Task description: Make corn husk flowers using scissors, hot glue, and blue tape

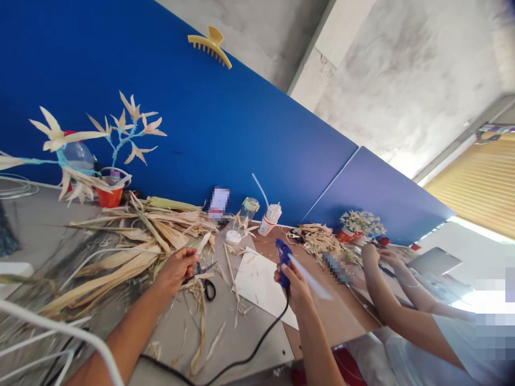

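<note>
My left hand [180, 269] pinches a small pale strip of corn husk [204, 243] between thumb and fingers, its tip pointing up. Just to the right and below lie scissors [210, 290] with black handles, partly covered by husk scraps. In my right hand [295, 281] is a blue hot glue gun [284, 255], nozzle upward, with a long clear glue stick [311, 279] sticking out of its back. Its black cord [261, 339] loops down across the table. Beneath the two hands, a white sheet of paper [257, 276] lies between them, apart from both.
Dried corn husks [161, 228] are heaped at left. Husk flowers on blue stems stand in a red pot [109, 194]. Along the blue partition [225, 123] are a phone [219, 202], a glass bottle [247, 212] and a paper cup [267, 222]. A co-worker's arms [386, 289] reach in at right.
</note>
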A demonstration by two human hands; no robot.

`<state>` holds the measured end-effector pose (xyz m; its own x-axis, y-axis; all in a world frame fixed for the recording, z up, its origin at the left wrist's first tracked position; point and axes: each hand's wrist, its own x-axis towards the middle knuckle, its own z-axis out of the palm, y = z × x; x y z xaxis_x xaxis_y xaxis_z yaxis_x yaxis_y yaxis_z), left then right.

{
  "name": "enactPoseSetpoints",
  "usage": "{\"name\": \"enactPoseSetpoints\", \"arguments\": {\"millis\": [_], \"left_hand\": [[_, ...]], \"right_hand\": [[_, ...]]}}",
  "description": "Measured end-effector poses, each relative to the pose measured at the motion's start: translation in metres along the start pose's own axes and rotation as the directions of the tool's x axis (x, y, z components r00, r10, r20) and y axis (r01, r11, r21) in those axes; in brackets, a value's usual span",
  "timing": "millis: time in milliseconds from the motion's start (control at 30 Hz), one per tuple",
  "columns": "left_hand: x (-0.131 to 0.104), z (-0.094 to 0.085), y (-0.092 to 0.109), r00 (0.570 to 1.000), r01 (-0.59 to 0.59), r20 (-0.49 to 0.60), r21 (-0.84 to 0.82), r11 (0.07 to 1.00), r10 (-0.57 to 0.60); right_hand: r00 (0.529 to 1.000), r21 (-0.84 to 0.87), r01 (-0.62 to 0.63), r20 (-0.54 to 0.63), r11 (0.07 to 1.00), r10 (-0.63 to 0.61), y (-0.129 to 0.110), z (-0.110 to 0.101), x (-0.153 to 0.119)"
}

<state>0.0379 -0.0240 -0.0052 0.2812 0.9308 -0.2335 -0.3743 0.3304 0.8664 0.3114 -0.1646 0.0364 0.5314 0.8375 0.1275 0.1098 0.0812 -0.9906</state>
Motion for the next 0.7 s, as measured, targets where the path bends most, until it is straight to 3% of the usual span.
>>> {"name": "enactPoseSetpoints", "arguments": {"millis": [100,200,400,500,700], "left_hand": [[0.000,-0.001,-0.001,1.000,-0.018,-0.005,0.007,1.000,0.018],[0.002,-0.003,-0.001,0.998,-0.056,-0.029,0.055,0.997,0.058],[0.007,-0.007,0.005,0.985,-0.108,-0.113,0.177,0.978,0.130],[0.006,-0.007,0.007,0.981,-0.103,-0.143,0.199,0.974,0.133],[0.004,-0.003,0.007,0.975,-0.067,-0.187,0.276,0.959,0.122]], "right_hand": [[0.979,0.226,-0.084,0.198,0.971,0.038,-0.011,0.024,-0.005],[0.940,0.150,-0.138,0.332,0.979,0.082,-0.015,0.059,-0.008],[0.878,0.079,-0.038,0.478,0.996,-0.005,0.000,0.122,0.001],[0.885,0.031,-0.011,0.466,0.999,-0.004,0.013,0.133,0.004],[0.860,-0.210,-0.023,0.494,0.978,0.126,0.029,0.127,-0.002]]}}
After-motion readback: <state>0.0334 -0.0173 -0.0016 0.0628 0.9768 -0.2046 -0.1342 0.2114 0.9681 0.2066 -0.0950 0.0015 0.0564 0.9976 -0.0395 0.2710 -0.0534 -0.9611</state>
